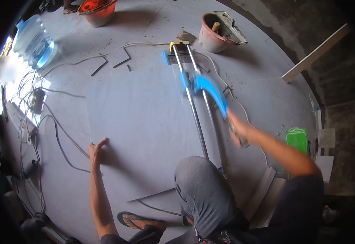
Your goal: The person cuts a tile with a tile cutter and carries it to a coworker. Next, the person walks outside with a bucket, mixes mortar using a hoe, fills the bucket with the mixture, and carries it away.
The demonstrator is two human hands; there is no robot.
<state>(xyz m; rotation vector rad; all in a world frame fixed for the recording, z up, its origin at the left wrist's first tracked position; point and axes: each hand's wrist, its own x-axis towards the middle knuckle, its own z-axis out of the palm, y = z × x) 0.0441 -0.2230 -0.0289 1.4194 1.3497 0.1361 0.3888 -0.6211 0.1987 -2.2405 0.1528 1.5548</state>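
A large grey floor tile (140, 110) lies in a tile cutter, under its two metal rails (195, 112). My left hand (97, 149) grips the tile's left edge, with the thumb over the top and the fingers partly hidden at the edge. The curved blue handle (214, 91) of the cutter rises toward me from its carriage on the rails. Closed around the end of that handle is my right hand (239, 129), slightly blurred. My knee (193, 171) covers the near part of the tile beside the rails.
Cables (57, 122) loop across the floor at left, near a large water bottle (37, 44). Two buckets, one orange inside (98, 16) and one holding tools (214, 38), stand at the back. Tile strips (263, 191), a green container (297, 140) and a wooden board (315, 53) are at right.
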